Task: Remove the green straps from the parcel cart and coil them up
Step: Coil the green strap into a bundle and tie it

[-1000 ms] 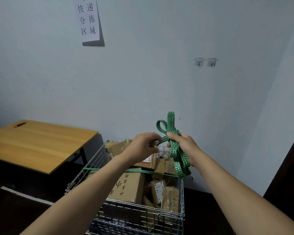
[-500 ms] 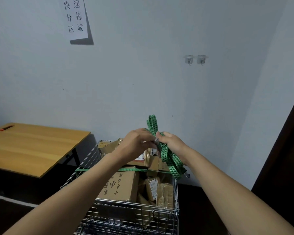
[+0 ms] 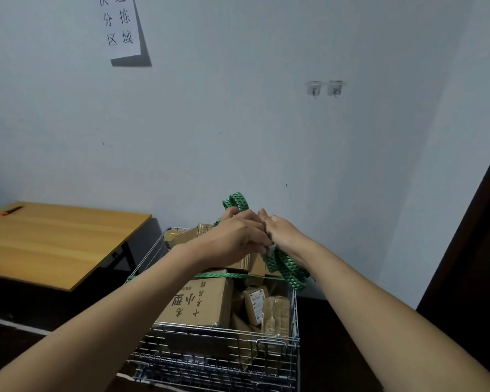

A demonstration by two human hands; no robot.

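1. Left hand (image 3: 238,236) and right hand (image 3: 283,233) meet above the parcel cart (image 3: 295,315), clamped on the looped green strap (image 3: 287,268).
2. Another strap (image 3: 227,275) spans the cart.
3. Likely light, floppy; grip the loops' middle.

The cart (image 3: 210,355) stands right of the surface (image 3: 54,244), boxes (image 3: 198,304) in it, one strap (image 3: 232,276) across them. Above the boxes the left grip (image 3: 235,239) and right grip (image 3: 283,236) touch, both round a strap bundle (image 3: 287,271). A pen (image 3: 12,210) lies on the surface's far left corner.
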